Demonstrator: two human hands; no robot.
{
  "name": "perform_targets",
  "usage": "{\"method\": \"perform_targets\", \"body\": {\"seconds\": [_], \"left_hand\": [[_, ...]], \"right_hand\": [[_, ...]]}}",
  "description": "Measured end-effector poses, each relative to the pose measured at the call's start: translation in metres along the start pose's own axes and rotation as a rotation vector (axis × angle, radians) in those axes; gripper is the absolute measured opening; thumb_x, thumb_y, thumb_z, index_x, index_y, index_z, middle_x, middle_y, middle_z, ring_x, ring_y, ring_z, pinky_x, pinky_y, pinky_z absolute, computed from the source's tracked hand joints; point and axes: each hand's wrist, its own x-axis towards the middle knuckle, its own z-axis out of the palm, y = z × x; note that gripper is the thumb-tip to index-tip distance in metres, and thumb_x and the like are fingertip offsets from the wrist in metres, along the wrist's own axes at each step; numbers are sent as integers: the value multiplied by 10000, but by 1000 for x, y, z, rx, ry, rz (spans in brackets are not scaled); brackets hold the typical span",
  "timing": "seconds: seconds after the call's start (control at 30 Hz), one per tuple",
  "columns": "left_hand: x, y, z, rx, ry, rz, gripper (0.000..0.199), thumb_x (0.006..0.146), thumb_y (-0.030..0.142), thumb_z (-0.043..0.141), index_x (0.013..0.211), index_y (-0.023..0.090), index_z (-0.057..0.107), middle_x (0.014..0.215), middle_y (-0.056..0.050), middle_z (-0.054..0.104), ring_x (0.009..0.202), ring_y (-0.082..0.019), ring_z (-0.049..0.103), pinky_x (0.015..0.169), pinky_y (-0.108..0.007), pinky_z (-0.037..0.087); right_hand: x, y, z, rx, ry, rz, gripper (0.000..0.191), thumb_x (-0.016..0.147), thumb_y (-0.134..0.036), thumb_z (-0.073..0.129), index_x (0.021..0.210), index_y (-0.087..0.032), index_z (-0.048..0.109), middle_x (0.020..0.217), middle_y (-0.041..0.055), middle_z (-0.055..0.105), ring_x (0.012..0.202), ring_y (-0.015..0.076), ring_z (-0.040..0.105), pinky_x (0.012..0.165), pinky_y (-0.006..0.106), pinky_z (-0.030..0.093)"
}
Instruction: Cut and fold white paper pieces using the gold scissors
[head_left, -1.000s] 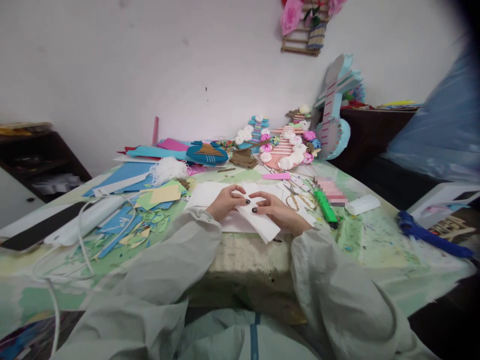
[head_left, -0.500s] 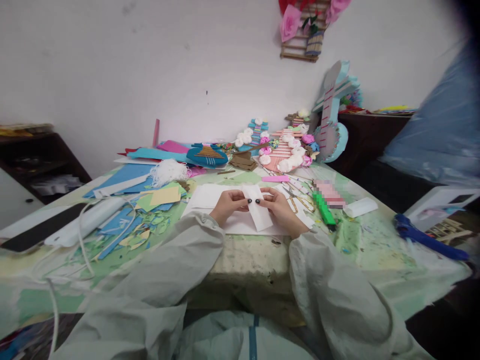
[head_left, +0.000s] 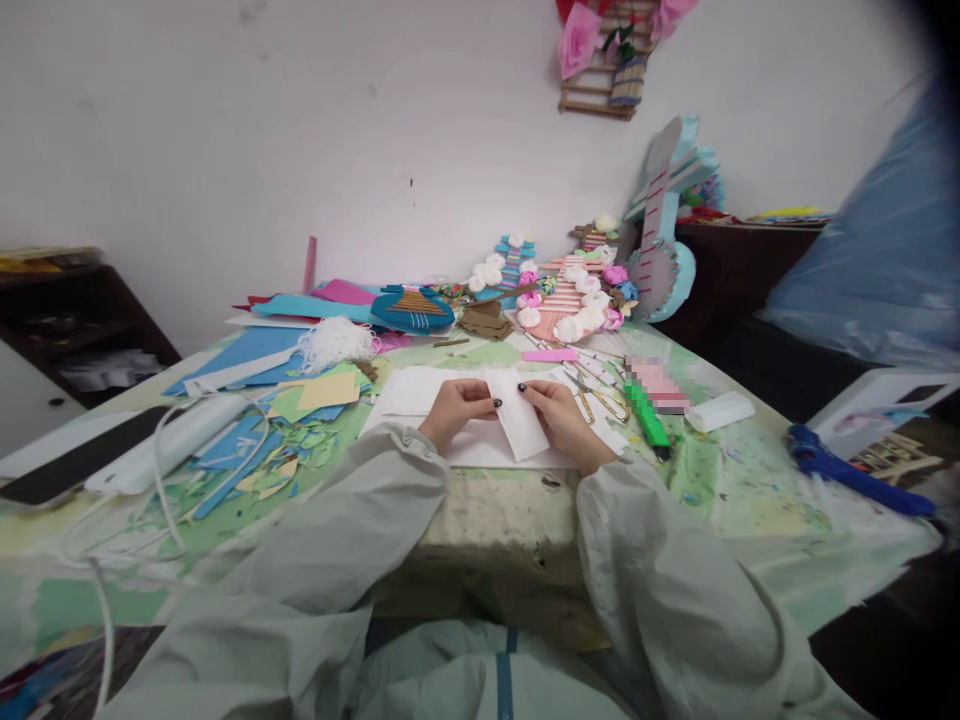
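A narrow strip of white paper [head_left: 519,418] slants between my two hands, just above larger white sheets [head_left: 411,393] on the table. My left hand [head_left: 459,410] pinches its left edge, thumb on the near face and fingers behind. On the opposite edge, my right hand [head_left: 561,418] grips the strip with its thumb near the top. Scissors with gold handles [head_left: 600,400] lie just beyond my right hand, partly over white paper.
Coloured paper scraps [head_left: 300,440], a white yarn heap [head_left: 339,345] and a white cable [head_left: 159,465] lie left. To the right are a green cutter [head_left: 648,420] and a blue-handled tool [head_left: 855,475]. Paper guitar crafts [head_left: 574,295] stand at the back.
My right thumb has moved up and slightly right along the strip, away from my left thumb. More of the strip's face shows between them.
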Motion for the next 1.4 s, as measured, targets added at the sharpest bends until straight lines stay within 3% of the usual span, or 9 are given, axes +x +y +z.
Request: {"method": "perform_targets", "body": {"seconds": [0.2,0.33,0.67,0.87,1.2,1.4], "left_hand": [[0,-1,0,-45,18,6,504,506,286,834,900,146,554,723,-50,704,652,-185,669,682,-360,558],[-1,1,1,-32,21,27,453,544,295,811,787,173,448,672,-26,684,626,-175,666,657,-359,562],[-2,0,3,31,61,15,310,558,318,798,741,118,649,702,-60,679,628,-163,649,673,-333,562],[-1,0,3,-53,62,-46,339,586,360,792,747,107,633,674,-64,670,616,-165,653,646,-319,553],[-1,-4,5,-34,42,-52,400,487,329,848,751,84,673,724,-70,686,638,-156,640,700,-338,547],[1,-2,4,-39,113,-40,362,487,314,843,708,99,654,671,-34,657,621,-135,619,658,-312,552]], "right_hand": [[-1,-2,2,-23,56,13,302,601,-424,739,759,-180,660,675,12,658,541,133,540,512,251,405],[-1,-2,4,1,62,13,309,592,-421,741,758,-182,636,644,-7,637,527,124,529,507,247,395],[-5,-4,12,-63,146,-23,302,610,-459,707,671,-192,581,563,-38,560,497,113,446,482,252,314],[-4,-4,11,-55,141,-47,318,599,-476,707,674,-198,573,598,-29,565,535,124,462,506,254,334],[-7,-5,13,-50,104,-44,337,605,-494,707,676,-198,561,600,-25,553,522,118,449,500,254,330],[-5,-3,12,-38,100,-68,325,619,-473,713,689,-189,572,600,-32,542,539,111,453,514,247,333]]}}
